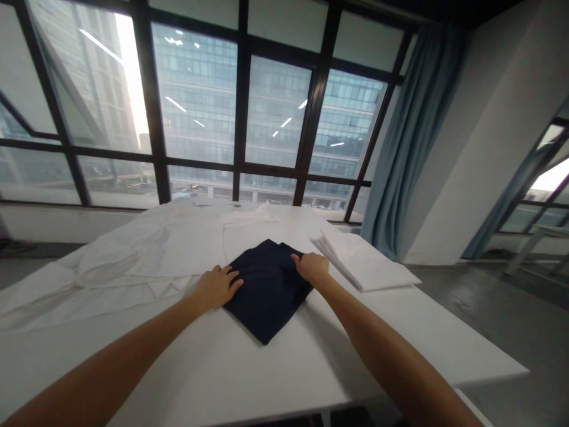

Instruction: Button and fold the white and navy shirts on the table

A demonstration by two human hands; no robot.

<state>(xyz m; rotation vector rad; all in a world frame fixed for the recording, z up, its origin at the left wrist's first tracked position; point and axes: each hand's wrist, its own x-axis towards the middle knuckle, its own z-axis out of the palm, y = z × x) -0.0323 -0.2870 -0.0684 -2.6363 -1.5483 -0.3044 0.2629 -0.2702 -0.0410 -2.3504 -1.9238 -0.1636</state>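
A folded dark navy cloth (267, 290) lies on the white table (249, 367) in front of me. My left hand (217, 287) rests flat at the cloth's left edge, fingertips touching it. My right hand (312, 267) sits on the cloth's right far corner, fingers curled over the edge as if pinching it. Both forearms stretch in from the bottom of the view.
White garments (133, 261) lie spread and crumpled over the table's left and far side. A folded white stack (364, 264) sits to the right of the navy cloth. Large windows (200, 107) stand behind the table, with a blue curtain (409, 136) at right. Grey floor lies right of the table.
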